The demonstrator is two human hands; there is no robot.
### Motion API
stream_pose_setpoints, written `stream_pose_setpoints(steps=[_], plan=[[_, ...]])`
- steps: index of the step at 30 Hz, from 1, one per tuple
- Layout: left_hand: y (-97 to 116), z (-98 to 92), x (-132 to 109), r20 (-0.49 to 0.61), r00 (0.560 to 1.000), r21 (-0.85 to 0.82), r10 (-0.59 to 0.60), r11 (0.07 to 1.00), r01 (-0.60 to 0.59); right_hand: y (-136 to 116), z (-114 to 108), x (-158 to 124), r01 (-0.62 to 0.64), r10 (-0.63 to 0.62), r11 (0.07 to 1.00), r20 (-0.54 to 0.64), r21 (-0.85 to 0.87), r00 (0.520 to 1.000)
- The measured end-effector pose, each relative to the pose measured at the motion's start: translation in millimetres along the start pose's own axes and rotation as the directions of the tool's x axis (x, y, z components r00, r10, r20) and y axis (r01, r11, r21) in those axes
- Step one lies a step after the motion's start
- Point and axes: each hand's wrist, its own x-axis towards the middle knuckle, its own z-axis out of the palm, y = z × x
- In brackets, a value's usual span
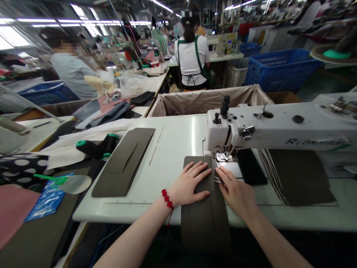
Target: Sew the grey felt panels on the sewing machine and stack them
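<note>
A dark olive fabric panel (199,219) lies in front of the sewing machine (251,128) and hangs over the table's near edge. Flat on its upper part rests my left hand (192,184), fingers stretched out, a red bracelet round the wrist. My right hand (237,191) is at the panel's right edge, just before the presser foot (226,156). Its fingers are closed round small thread snips (218,180), whose metal tips point left; their handle is mostly hidden. The needle area is just beyond both hands.
Cut olive panels (122,160) lie at the table's left, and a stack of panels (301,176) at the right. A dark flat object (251,167) sits beside the needle plate. Black thread cones (96,147) stand left. Behind is a cloth-lined bin (206,100); co-workers sit farther back.
</note>
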Motion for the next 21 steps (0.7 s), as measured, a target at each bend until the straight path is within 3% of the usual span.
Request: stream_pose_setpoints(steps=[21], plan=[[-1.5,-0.2,0.6,-0.007,1.0,-0.026,-0.006,1.0,0.006,0.0,-0.2,0.2,-0.011,0.011,1.0,0.019,-0.009,1.0]])
